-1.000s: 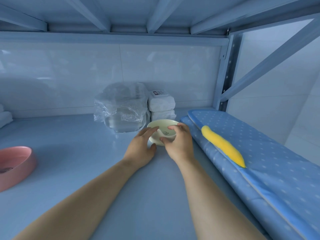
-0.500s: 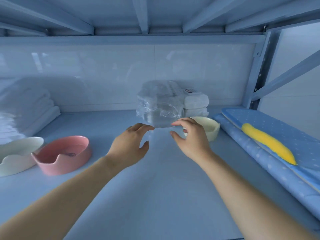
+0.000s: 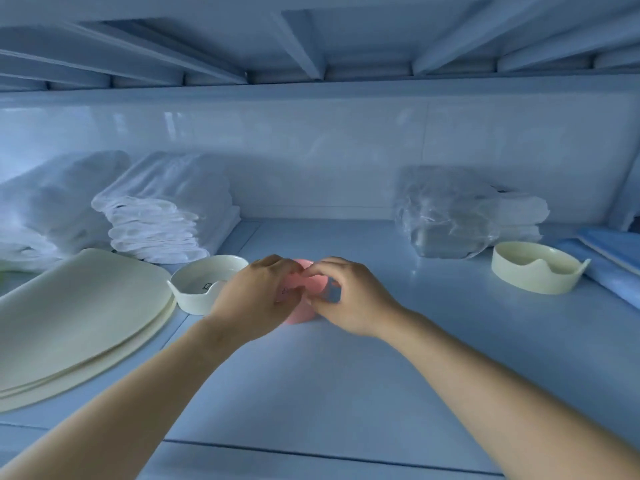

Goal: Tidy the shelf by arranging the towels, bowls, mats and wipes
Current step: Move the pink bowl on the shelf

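A pink bowl sits mid-shelf, mostly hidden behind my hands. My left hand curls over its left side and my right hand pinches its right rim. A white cat-ear bowl stands just left of it. A cream bowl rests at the right, in front of plastic-wrapped wipes. Cream mats are stacked at the left. Folded white towels are piled behind them.
A blue dotted pad lies at the far right edge. More white towels sit at the far left. The shelf board in front of my hands is bare. Steel beams run low overhead.
My view swung left. Both hands left the cream bowl at the right and moved left onto the pink bowl, where they now hold its rim.
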The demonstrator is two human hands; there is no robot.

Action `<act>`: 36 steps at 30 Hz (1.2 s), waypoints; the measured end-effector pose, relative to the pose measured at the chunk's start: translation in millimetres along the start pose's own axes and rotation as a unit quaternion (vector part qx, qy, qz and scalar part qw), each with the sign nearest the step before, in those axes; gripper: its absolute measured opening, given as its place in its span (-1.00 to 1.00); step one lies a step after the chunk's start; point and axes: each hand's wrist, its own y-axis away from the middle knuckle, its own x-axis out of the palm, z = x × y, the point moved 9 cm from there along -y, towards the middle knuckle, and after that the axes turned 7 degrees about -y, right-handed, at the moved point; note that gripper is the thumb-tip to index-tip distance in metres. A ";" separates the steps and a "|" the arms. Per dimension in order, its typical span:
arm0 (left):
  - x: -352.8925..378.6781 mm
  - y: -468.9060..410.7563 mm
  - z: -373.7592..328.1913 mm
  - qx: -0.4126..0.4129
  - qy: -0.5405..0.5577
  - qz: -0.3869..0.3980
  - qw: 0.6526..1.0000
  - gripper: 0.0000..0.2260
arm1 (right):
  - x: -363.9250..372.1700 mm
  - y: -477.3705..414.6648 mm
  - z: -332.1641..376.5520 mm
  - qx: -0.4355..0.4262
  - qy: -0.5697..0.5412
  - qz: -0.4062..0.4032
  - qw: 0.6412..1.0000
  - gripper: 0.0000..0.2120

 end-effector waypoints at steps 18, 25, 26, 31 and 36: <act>39.6 -15.1 -15.5 0.066 0.064 0.084 0.992 -0.82 | -20.0 11.7 -40.2 0.070 0.080 0.028 0.994 -0.89; 68.1 -44.1 -87.2 0.131 0.037 0.100 0.986 -0.74 | -93.7 47.9 -80.2 0.104 0.107 -0.003 0.989 -0.92; 73.3 -48.6 -100.0 0.139 0.038 0.102 0.984 -0.74 | -105.2 54.2 -86.2 0.110 0.112 -0.008 0.988 -0.92; 98.0 -71.6 -155.3 0.156 0.041 0.098 0.982 -0.75 | -155.1 82.6 -112.7 0.127 0.133 -0.035 0.982 -0.92; 115.3 -95.7 -191.9 0.176 0.033 0.113 0.977 -0.75 | -185.3 95.1 -132.9 0.119 0.145 -0.049 0.981 -0.90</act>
